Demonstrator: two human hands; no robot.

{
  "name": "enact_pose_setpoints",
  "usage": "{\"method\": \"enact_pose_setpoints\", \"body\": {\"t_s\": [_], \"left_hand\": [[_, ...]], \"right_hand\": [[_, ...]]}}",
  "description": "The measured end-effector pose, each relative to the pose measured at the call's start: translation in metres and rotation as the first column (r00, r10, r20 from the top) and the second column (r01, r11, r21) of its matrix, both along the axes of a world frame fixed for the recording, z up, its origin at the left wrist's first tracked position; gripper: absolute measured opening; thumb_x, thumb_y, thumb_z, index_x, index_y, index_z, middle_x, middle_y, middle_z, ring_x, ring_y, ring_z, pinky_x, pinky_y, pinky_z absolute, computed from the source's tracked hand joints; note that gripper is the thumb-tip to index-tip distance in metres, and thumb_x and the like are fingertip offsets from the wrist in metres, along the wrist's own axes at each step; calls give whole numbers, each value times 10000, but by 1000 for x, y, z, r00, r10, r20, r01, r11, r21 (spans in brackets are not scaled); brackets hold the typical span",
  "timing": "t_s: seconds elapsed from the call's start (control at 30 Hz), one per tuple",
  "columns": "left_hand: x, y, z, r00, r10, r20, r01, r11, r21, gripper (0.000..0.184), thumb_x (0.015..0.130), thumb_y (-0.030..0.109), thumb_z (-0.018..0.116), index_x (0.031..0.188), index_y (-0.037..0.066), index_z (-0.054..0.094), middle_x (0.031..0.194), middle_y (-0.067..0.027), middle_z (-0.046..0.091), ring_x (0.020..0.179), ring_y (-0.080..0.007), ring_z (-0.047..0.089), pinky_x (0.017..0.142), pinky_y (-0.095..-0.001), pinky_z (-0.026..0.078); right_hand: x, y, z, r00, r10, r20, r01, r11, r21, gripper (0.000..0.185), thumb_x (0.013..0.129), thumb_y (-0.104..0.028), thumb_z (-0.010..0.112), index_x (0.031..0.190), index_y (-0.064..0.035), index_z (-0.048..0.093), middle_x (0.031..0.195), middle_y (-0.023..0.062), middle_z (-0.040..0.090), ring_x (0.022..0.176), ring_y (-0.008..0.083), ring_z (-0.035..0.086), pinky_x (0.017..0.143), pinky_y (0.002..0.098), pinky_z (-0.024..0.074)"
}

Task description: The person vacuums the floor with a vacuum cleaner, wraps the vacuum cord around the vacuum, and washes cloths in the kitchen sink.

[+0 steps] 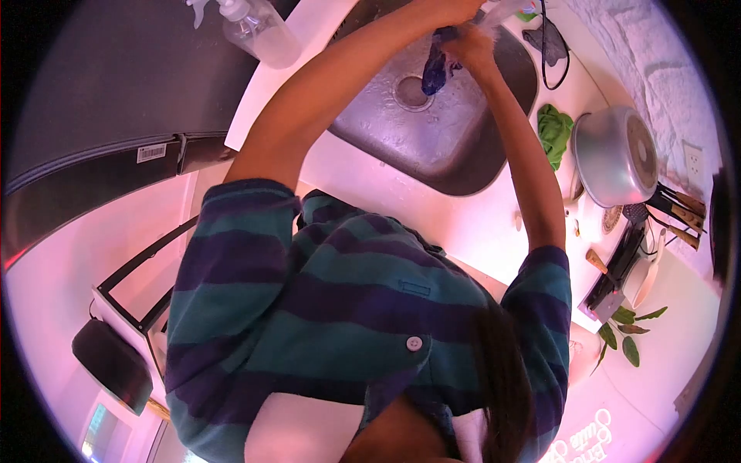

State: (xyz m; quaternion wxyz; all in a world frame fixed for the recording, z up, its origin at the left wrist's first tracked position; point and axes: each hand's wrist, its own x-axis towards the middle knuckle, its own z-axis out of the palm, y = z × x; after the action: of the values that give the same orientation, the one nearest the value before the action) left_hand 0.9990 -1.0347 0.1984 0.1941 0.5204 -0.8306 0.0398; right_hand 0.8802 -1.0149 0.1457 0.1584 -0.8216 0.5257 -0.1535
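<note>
At the top edge of the head view, both hands are over the metal sink. My right hand is closed round a dark blue cloth, which hangs down above the drain. Just above it, my left hand is partly cut off by the frame edge, close to the cloth's upper end; its fingers are too hidden to read. A blurred, clear, pale streak shows beside the hands; whether it is water or plastic is unclear.
A clear pump bottle stands left of the sink. To the right are a green cloth, a grey cloth with a black cord, a large metal pot, wooden-handled knives and a plant.
</note>
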Motion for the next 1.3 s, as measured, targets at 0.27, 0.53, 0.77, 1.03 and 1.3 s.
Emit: {"method": "enact_pose_setpoints", "body": {"t_s": [0.27, 0.53, 0.77, 1.03, 1.3], "left_hand": [[-1, 6, -27, 984, -166, 62, 177, 891, -419, 428, 781, 119, 534, 1197, 74, 445, 1178, -67, 492, 958, -274, 537, 731, -411, 441], [4, 63, -77, -233, 778, -584, 691, 555, 463, 547, 663, 546, 631, 975, 99, 583, 845, -48, 611, 730, -153, 588, 625, -325, 476], [1, 68, -33, 436, 459, -774, 266, 756, 598, 519, 568, 351, 770, 899, 8, 566, 790, -53, 611, 737, -131, 571, 634, -260, 461], [6, 58, -21, 141, 198, -970, 737, 633, 236, 261, 738, 233, 672, 833, 37, 529, 808, -99, 614, 771, -151, 586, 688, -270, 492], [8, 58, -17, -93, 407, -909, 707, 670, 228, 164, 832, 206, 562, 927, 73, 554, 584, 28, 440, 468, -58, 395, 402, -189, 333]], "right_hand": [[-19, 17, 27, 994, -104, 20, 100, 982, 163, 313, 532, -181, 667, 789, -10, 616, 695, 146, 617, 681, 263, 614, 650, 336, 480], [-19, 39, 31, 484, -389, 783, -304, 765, 568, 446, 630, 59, 537, 1057, -57, 486, 957, 54, 545, 823, 174, 552, 728, 278, 458], [-12, 67, 10, 77, -672, 737, -794, 406, 453, 521, 750, -270, 651, 1176, -90, 409, 1228, 131, 418, 1187, 294, 363, 978, 571, 257], [-7, 43, 31, 386, -549, 741, -689, 363, 628, 366, 720, -70, 656, 1043, -21, 491, 1029, 134, 539, 904, 287, 566, 749, 415, 514], [9, 43, 54, 743, -380, 551, -481, 271, 834, 127, 703, -67, 642, 790, -50, 551, 638, 13, 526, 446, 51, 423, 363, 172, 297]]}}
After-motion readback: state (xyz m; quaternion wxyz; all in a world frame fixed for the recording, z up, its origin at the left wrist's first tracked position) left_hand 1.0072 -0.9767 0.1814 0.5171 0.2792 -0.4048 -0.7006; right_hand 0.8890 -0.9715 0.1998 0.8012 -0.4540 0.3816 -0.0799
